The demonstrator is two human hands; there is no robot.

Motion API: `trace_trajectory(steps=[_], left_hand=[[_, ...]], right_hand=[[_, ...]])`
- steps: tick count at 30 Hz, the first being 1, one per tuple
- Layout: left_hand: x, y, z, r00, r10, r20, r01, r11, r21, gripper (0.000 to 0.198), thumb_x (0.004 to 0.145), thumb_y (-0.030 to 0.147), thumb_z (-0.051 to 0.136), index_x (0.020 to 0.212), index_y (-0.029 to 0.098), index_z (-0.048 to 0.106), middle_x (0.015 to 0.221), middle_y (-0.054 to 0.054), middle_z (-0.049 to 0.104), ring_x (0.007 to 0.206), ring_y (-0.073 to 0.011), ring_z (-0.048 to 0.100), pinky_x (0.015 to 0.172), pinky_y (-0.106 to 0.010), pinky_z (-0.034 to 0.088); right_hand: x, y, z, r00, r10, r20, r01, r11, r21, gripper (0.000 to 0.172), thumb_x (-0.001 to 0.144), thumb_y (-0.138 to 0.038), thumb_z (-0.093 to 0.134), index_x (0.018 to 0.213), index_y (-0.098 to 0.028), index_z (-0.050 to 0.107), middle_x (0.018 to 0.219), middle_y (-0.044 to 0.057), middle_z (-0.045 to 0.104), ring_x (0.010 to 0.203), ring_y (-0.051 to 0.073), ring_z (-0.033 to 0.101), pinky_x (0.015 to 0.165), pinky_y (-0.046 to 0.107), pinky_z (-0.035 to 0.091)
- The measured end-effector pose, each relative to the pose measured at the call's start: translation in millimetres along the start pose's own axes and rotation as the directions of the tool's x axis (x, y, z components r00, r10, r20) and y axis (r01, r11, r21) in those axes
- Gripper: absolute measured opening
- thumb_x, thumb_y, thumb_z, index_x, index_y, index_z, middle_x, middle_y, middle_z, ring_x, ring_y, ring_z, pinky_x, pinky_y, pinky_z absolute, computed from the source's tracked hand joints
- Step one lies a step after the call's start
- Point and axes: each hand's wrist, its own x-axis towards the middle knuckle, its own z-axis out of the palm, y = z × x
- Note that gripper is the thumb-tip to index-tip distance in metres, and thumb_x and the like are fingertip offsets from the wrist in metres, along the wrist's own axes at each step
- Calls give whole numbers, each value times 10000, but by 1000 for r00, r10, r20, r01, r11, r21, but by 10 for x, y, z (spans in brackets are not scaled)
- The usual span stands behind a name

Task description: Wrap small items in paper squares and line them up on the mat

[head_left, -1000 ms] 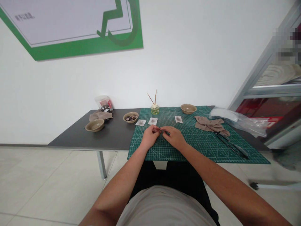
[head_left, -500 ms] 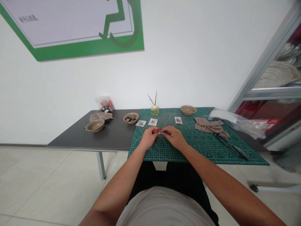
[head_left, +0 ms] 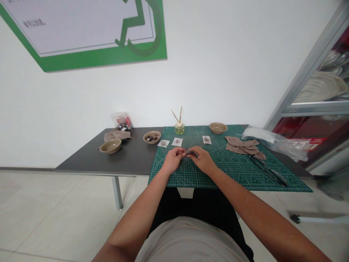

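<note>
My left hand (head_left: 173, 160) and my right hand (head_left: 203, 160) meet above the green cutting mat (head_left: 188, 178). Between their fingertips is a small dark flat piece (head_left: 193, 153). It lies mostly along my right fingers, while my left thumb and fingers pinch at its left end; its exact kind is too small to make out. Just beyond my hands lie two small white squares with dark marks, one white square (head_left: 177, 141) beside another white square (head_left: 163, 143). A third white square (head_left: 207, 139) lies farther right.
A bowl of small dark and pale pieces (head_left: 152, 137) stands left of the mat, with another bowl (head_left: 110, 146) farther left. At the back are a reed diffuser (head_left: 179, 127) and a bowl (head_left: 218, 127). Rightward lie a brown cloth (head_left: 243, 146), black-handled tool (head_left: 268, 170) and plastic bag (head_left: 278, 143).
The dark piece has tilted slightly between my fingers, and more of its face shows. Both hands stay in nearly the same place; the other things on the table have not moved.
</note>
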Motion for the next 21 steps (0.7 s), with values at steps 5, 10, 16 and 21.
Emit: trace_trajectory(steps=[5, 10, 16, 21], left_hand=[[-15, 24, -3, 1000, 8, 21, -8, 1000, 13, 149, 753, 198, 595, 885, 160, 654, 696, 11, 619, 665, -126, 562, 690, -264, 439], [-13, 3, -2, 1000, 22, 8, -23, 1000, 20, 158, 758, 195, 592, 895, 162, 662, 699, 8, 628, 675, -132, 569, 697, -267, 445], [-9, 5, -11, 1000, 19, 18, -20, 999, 42, 173, 765, 171, 590, 921, 152, 663, 684, 12, 625, 645, -121, 554, 665, -250, 437], [-28, 60, -14, 1000, 13, 25, -14, 998, 54, 177, 769, 160, 591, 927, 148, 668, 704, 3, 639, 666, -126, 566, 679, -251, 436]], right_hand=[[-7, -31, -25, 1000, 23, 8, -23, 1000, 18, 86, 856, -238, 577, 902, -232, 650, 878, 24, 662, 813, 173, 607, 773, 321, 470], [-8, -23, -20, 1000, 11, 10, -11, 1000, 20, 85, 856, -244, 592, 924, -227, 639, 881, 22, 648, 799, 168, 596, 753, 308, 465], [0, -32, -18, 998, -50, 39, 48, 997, 54, 87, 878, -220, 566, 943, -215, 624, 916, 34, 624, 849, 165, 589, 783, 302, 461], [-5, -25, -17, 999, -37, 22, 37, 999, 30, 58, 864, -220, 590, 905, -210, 629, 858, 22, 627, 798, 160, 584, 745, 292, 448]])
